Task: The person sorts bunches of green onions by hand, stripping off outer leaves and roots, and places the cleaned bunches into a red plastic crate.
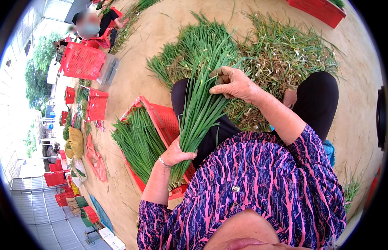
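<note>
My left hand (pixel 177 152) is wrapped around a bunch of long, flat green chives (pixel 199 110) near its pale stem ends. The bunch slants up and away across my left thigh, its leaves fanning out at the top. At the upper leaves is my right hand (pixel 235 85), its thumb and fingers bent in against the blades along the right side. Just left of my knee stands a red plastic crate (pixel 162 118), tilted in view and filled with more chives (pixel 137 135) laid lengthwise.
Ahead lies a pile of green chives (pixel 206 39), beside a heap of yellowed trimmings (pixel 285 54). Another red crate (pixel 321 12) is at the far right. More red crates (pixel 83 60), sacks (pixel 75 141) and a seated person (pixel 104 25) line the left.
</note>
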Action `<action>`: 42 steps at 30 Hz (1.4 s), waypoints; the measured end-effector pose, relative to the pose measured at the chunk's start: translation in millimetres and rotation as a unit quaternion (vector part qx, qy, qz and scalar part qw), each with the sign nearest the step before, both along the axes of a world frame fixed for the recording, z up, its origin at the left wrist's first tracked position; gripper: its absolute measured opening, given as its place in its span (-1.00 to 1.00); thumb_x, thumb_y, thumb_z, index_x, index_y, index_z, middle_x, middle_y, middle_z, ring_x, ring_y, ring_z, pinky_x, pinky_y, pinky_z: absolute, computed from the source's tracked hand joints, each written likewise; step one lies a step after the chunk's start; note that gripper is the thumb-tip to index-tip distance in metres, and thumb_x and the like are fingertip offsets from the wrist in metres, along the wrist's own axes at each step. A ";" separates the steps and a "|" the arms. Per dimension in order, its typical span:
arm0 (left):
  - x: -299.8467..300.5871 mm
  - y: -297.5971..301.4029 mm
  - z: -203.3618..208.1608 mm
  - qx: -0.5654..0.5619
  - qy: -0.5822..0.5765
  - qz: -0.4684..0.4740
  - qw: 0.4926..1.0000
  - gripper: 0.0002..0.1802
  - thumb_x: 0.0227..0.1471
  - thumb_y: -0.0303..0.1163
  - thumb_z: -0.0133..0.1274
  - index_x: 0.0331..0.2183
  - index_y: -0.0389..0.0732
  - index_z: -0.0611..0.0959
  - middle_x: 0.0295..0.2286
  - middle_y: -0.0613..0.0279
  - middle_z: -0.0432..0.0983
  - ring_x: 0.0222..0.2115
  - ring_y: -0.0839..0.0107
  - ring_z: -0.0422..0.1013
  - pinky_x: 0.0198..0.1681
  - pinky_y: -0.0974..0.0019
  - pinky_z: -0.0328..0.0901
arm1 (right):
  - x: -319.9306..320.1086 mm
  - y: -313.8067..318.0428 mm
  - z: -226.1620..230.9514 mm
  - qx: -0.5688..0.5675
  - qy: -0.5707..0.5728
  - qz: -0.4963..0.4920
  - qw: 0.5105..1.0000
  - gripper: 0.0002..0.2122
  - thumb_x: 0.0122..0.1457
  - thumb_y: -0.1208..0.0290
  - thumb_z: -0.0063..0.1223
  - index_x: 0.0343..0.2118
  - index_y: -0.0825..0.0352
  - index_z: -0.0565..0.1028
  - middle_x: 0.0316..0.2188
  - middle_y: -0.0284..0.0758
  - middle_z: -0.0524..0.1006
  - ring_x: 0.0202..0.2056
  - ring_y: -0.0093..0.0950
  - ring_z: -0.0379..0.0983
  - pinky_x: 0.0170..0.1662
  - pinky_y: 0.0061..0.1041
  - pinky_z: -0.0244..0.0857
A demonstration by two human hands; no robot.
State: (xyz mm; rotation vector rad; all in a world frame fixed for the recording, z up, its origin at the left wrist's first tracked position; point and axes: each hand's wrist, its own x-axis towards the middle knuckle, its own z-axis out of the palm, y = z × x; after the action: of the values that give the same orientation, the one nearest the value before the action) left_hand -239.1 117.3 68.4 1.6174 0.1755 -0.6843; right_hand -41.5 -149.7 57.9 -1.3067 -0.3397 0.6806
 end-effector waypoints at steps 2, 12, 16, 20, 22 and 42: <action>0.8 0.5 -1.0 0.003 -0.005 -0.005 1.000 -0.38 -0.20 -0.59 0.23 -0.03 -0.24 0.41 -0.46 0.22 0.51 -0.48 0.45 0.45 -0.37 0.35 0.37 | -3.8 7.5 -3.2 0.016 -0.010 -0.014 1.000 -0.60 0.05 0.37 0.34 -0.11 0.40 0.43 -0.53 -0.45 0.46 -0.62 -0.70 0.30 -0.58 -0.66 0.14; 2.0 -0.5 -3.7 0.011 -0.003 -0.002 1.000 -0.36 -0.20 -0.59 0.22 0.00 -0.24 0.40 -0.46 0.23 0.49 -0.47 0.45 0.45 -0.36 0.36 0.37 | -4.5 17.0 -16.4 -0.020 -0.062 -0.121 0.990 -0.83 0.23 0.37 0.13 -0.42 0.36 0.56 -0.61 -0.45 0.51 -0.66 -0.70 0.36 -0.59 -0.65 0.23; 0.8 -3.1 -1.7 0.007 -0.011 -0.002 1.000 -0.36 -0.19 -0.60 0.22 0.00 -0.23 0.40 -0.46 0.24 0.50 -0.47 0.45 0.45 -0.36 0.36 0.37 | 34.0 1.6 -49.7 -0.076 -0.305 -0.325 0.892 -0.87 0.14 0.45 0.18 -0.47 0.40 0.59 -0.65 -0.41 0.52 -0.64 -0.68 0.35 -0.56 -0.56 0.24; -0.9 2.0 -5.1 0.008 -0.005 -0.001 1.000 -0.37 -0.19 -0.61 0.22 -0.01 -0.23 0.41 -0.46 0.24 0.50 -0.47 0.45 0.45 -0.36 0.36 0.37 | 61.4 -39.2 -33.7 -0.008 -0.080 -0.354 0.932 -0.90 0.20 0.46 0.03 -0.33 0.37 0.52 -0.61 -0.44 0.46 -0.66 -0.70 0.31 -0.60 -0.63 0.21; -1.2 -0.6 -2.8 0.011 -0.004 0.007 1.000 -0.37 -0.19 -0.62 0.22 -0.01 -0.23 0.41 -0.46 0.24 0.50 -0.47 0.46 0.45 -0.36 0.36 0.37 | 51.0 -34.4 -12.1 0.083 -0.084 -0.350 0.929 -0.83 0.22 0.54 -0.15 -0.17 0.38 0.44 -0.54 -0.42 0.44 -0.65 -0.69 0.29 -0.62 -0.63 0.20; 2.3 -9.3 3.3 0.044 -0.019 -0.009 0.999 -0.18 -0.21 -0.65 0.19 0.14 -0.20 0.29 -0.42 0.28 0.49 -0.44 0.51 0.44 -0.33 0.38 0.37 | -23.9 33.1 -22.6 0.089 0.079 -0.072 0.990 -0.86 0.16 0.48 0.19 -0.51 0.29 0.48 -0.63 -0.54 0.39 -0.67 -0.76 0.17 -0.65 -0.65 -0.01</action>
State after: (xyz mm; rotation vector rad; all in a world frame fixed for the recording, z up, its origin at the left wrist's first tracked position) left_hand -236.8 108.0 71.7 1.7163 0.1647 -0.6662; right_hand -65.5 -116.7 35.3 -1.0893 -0.1706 0.6129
